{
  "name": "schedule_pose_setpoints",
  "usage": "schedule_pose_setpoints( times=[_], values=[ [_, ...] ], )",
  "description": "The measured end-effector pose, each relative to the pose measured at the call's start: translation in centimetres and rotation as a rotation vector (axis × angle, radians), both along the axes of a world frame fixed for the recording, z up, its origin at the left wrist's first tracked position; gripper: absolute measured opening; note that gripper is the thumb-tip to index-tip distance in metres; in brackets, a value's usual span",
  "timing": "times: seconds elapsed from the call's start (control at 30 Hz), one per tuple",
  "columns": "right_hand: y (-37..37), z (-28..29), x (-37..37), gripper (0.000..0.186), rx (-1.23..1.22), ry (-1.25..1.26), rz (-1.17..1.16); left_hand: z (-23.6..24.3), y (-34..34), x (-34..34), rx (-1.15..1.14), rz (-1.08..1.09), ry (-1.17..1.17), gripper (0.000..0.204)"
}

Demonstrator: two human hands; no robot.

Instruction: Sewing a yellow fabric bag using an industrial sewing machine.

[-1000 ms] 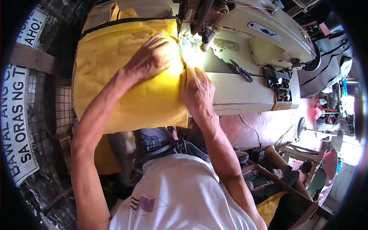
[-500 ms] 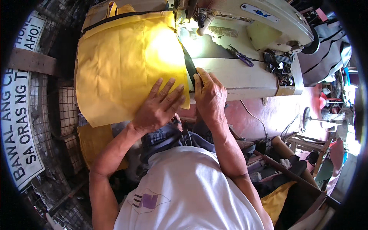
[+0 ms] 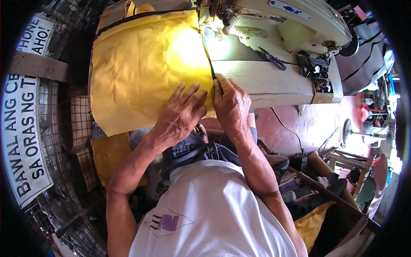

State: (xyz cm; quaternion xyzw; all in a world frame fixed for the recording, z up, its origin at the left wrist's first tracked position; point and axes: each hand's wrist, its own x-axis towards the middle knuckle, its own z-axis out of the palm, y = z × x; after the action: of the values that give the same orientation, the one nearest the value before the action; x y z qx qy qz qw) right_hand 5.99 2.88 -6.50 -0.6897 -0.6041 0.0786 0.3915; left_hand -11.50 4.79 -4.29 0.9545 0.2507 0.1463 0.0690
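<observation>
A large yellow fabric panel point(image 3: 128, 77) lies on the bed of a sewing machine point(image 3: 314, 25), lit brightly near the needle area. A black binding strip point(image 3: 209, 58) runs from there down the panel's right edge. My left hand point(image 3: 177, 115) rests on the lower right part of the fabric, fingers stretched and slightly spread. Beside it, my right hand point(image 3: 231, 105) pinches the strip between thumb and forefinger at the fabric edge. Whether the fabric edge is also in that pinch is hidden. Black trim and a small yellow loop point(image 3: 129, 8) show along the panel's far edge.
Dark-handled thread snips point(image 3: 272, 59) lie on the machine table point(image 3: 265, 81), right of the fabric. Black metal parts and bobbins point(image 3: 319, 70) sit at its right end. More yellow fabric point(image 3: 110, 158) hangs at lower left, near a wire mesh wall. A fan point(image 3: 347, 132) stands far right.
The black strip, earlier angled out wide from the panel, now lies narrow along its edge. My right hand has drawn in closer to the fabric; my left hand's fingers have bent slightly.
</observation>
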Motion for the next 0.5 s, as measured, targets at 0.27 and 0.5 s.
schedule_pose_setpoints(
  times=[0.27, 0.5],
  values=[
    [-0.4, 0.2, -0.2, 0.021, -0.034, -0.011, 0.019, -0.1, 5.4, 1.3, 0.14, 0.041, -0.198, 0.03],
    [0.1, 0.3, 0.2, 0.016, -0.038, -0.062, 0.1, -1.7, 6.5, 1.2, 0.112, 0.021, -0.2, 0.035]
  ],
)
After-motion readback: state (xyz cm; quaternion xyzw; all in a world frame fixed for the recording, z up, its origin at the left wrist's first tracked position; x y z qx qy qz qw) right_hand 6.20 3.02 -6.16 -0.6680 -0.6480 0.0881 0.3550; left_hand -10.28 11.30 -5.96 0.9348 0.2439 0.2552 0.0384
